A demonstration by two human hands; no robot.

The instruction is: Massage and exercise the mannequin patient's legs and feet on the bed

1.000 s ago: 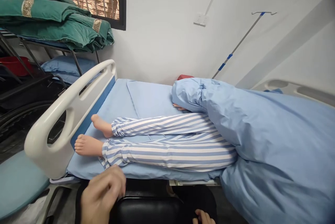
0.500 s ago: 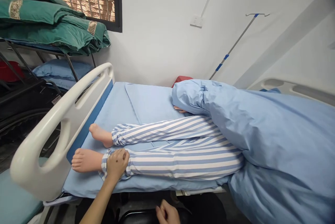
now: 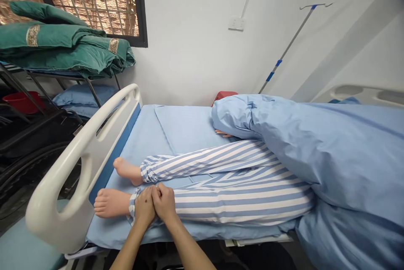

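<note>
Beside the bed's footboard [image 3: 90, 145], my left hand [image 3: 144, 207] and right hand [image 3: 164, 202] clasp the striped trouser cuff [image 3: 134, 203] above the manikin's bare foot [image 3: 110, 203].

No legible text, brand, number or sign anywhere in view. Just a small pale tag [image 3: 78, 130] on a black frame [image 3: 38, 124], well left of the two hands [image 3: 154, 203] at the grip, too small to read. Farther up and left of the grip, a gold key-pattern band [image 3: 33, 35] on a folded green quilt [image 3: 59, 57]: ornament only, no letters.
</note>
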